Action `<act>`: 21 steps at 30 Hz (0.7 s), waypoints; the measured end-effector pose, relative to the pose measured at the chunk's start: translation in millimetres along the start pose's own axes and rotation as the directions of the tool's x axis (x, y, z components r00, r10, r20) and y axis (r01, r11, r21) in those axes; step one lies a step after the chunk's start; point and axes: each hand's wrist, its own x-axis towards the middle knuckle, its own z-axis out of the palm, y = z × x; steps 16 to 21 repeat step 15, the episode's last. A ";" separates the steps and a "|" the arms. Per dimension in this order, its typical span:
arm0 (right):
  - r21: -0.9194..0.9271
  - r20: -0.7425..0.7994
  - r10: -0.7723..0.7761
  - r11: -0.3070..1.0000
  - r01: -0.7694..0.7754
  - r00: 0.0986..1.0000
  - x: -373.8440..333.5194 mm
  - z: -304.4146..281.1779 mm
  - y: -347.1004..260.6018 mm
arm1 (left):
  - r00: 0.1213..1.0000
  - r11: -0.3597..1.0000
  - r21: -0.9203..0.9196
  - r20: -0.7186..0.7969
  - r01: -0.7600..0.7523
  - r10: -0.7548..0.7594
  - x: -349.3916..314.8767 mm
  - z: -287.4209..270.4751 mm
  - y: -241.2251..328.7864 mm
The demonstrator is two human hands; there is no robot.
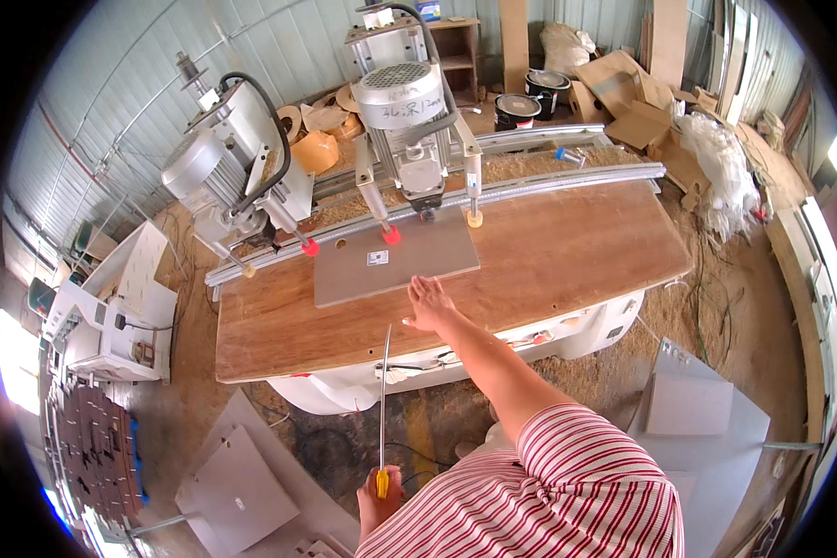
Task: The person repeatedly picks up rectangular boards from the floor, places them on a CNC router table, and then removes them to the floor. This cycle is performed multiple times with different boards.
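Note:
My left hand (378, 500) is closed around the yellow handle of a tool with a long thin metal rod (383, 400). The rod points up and away, its slightly bent tip just short of the table's front edge. My right hand (428, 305) is stretched out with fingers apart, its fingertips at the near edge of a flat grey-brown panel (400, 270). The panel lies on the wooden worktable (577, 242) and bears a small white label and a round hole. A drilling head (405, 112) with red and yellow-tipped rods stands over the panel's far edge.
A second drilling head (209, 177) stands at the left. Metal rails (549, 183) run along the table's back. Grey panels lie at lower left (237, 493) and right (688, 405). Behind are black buckets (516, 110), cardboard (623, 88) and plastic sheeting (716, 167). Cables cross the floor.

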 end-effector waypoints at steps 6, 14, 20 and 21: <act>0.337 0.067 -0.392 0.874 0.349 0.917 -116.5 62.5 -63.5 | 0.997 0.997 -0.006 0.000 0.075 -0.075 3.1 8.4 13.2; 0.500 0.430 -0.519 0.818 0.284 0.739 -208.7 115.6 -24.6 | 0.981 0.975 -0.129 0.103 0.179 -0.167 24.4 16.0 3.9; 0.498 0.492 -0.484 0.838 0.222 0.723 -201.5 111.3 -15.2 | 0.980 0.967 -0.164 0.060 0.196 -0.189 27.5 16.1 6.8; 0.498 0.492 -0.484 0.838 0.222 0.723 -201.5 111.3 -15.2 | 0.980 0.967 -0.164 0.060 0.196 -0.189 27.5 16.1 6.8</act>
